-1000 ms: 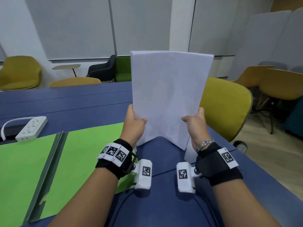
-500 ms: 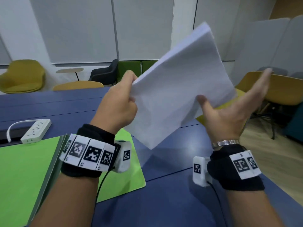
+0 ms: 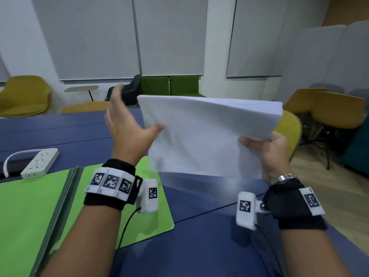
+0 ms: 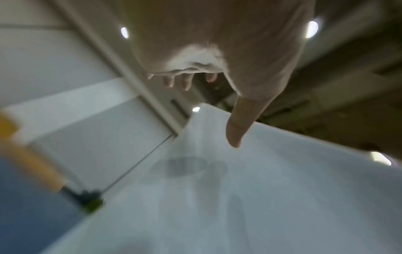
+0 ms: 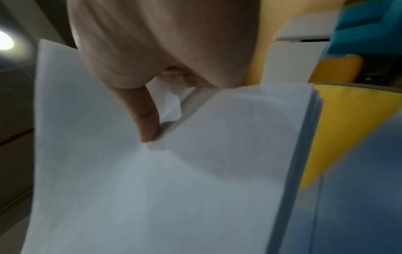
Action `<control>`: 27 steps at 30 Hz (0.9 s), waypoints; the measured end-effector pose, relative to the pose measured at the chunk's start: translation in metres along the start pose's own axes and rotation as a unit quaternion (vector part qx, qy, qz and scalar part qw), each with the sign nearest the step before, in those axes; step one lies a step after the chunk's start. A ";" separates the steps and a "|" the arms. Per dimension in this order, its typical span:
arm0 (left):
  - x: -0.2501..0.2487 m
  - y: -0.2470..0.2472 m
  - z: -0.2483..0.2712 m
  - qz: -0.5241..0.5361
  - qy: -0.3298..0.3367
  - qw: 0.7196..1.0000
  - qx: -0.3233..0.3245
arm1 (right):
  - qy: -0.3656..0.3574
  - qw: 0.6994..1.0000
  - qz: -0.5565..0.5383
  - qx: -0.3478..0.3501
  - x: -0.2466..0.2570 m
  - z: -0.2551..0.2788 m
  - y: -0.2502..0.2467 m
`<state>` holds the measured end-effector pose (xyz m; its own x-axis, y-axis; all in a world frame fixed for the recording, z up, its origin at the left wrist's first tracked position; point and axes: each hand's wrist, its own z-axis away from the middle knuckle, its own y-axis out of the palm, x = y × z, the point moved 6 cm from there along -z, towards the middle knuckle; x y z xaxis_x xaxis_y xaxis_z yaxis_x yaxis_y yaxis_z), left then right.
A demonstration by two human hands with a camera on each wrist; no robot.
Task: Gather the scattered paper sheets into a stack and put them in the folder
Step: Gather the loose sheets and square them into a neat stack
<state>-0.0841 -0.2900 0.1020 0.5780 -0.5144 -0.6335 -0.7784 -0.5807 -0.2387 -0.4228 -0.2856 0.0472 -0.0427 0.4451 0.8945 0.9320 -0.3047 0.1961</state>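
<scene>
A stack of white paper sheets [image 3: 201, 134] hangs in the air above the blue table, long side now roughly level. My right hand [image 3: 263, 148] pinches its lower right corner, thumb on top; the right wrist view shows that thumb pressed on the stack of sheets [image 5: 152, 171]. My left hand [image 3: 127, 126] is spread wide at the stack's left edge, fingers straight, only the thumb tip near the paper [image 4: 261, 189]. The open green folder [image 3: 40, 206] lies flat on the table at the lower left, under my left forearm.
A white power strip [image 3: 40, 162] with its cable sits on the blue table [image 3: 199, 236] behind the folder. Yellow chairs [image 3: 337, 110] stand to the right of the table and another [image 3: 24, 94] at the far left. Wooden floor lies beyond the table's right edge.
The stack has turned from upright to lying sideways. My left hand let go and spread out; my right hand, spread half a second ago, now pinches the right corner.
</scene>
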 end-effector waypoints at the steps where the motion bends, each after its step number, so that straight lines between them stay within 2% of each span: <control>1: 0.021 0.007 0.003 0.091 -0.105 0.990 0.031 | 0.021 1.000 -0.017 -0.010 -0.009 -0.001 -0.001; 2: 0.039 0.018 0.011 0.184 -0.201 0.959 0.074 | 0.041 0.999 -0.030 -0.017 -0.016 -0.001 -0.001; 3: 0.053 0.030 0.018 0.260 -0.269 0.920 0.113 | 0.058 0.997 -0.040 -0.019 -0.023 -0.001 0.000; 4: 0.060 0.039 0.023 0.296 -0.298 0.898 0.135 | 0.069 0.996 -0.046 -0.020 -0.027 0.000 0.002; 5: 0.064 0.044 0.026 0.296 -0.298 0.897 0.138 | 0.071 0.996 -0.046 -0.022 -0.030 0.001 0.005; 8: 0.063 0.052 0.030 0.253 -0.247 0.930 0.100 | 0.052 0.998 -0.013 -0.041 -0.034 0.002 0.010; 10: 0.060 0.058 0.033 0.244 -0.220 0.941 0.082 | 0.035 0.998 0.014 -0.057 -0.037 0.002 0.011; 13: 0.066 0.070 0.045 0.238 -0.235 0.939 0.084 | 0.044 0.996 0.039 -0.066 -0.043 0.002 0.009; 16: 0.078 0.073 0.053 0.266 -0.278 0.918 0.092 | 0.067 0.994 0.038 -0.074 -0.049 0.000 -0.002; 19: 0.076 0.071 0.051 0.293 -0.279 0.909 0.102 | 0.074 0.994 0.027 -0.081 -0.050 -0.002 -0.008; 23: 0.072 0.078 0.054 0.289 -0.276 0.910 0.107 | 0.064 0.995 0.020 -0.076 -0.047 -0.002 -0.004; 27: 0.061 0.083 0.049 0.260 -0.238 0.932 0.085 | 0.012 0.995 0.039 -0.089 -0.036 -0.002 -0.002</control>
<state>-0.1251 -0.3386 0.0077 -0.0317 -0.3376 -0.9408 -0.9737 -0.2019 0.1052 -0.4238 -0.3023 0.0152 0.0164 0.3947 0.9187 0.8548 -0.4822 0.1919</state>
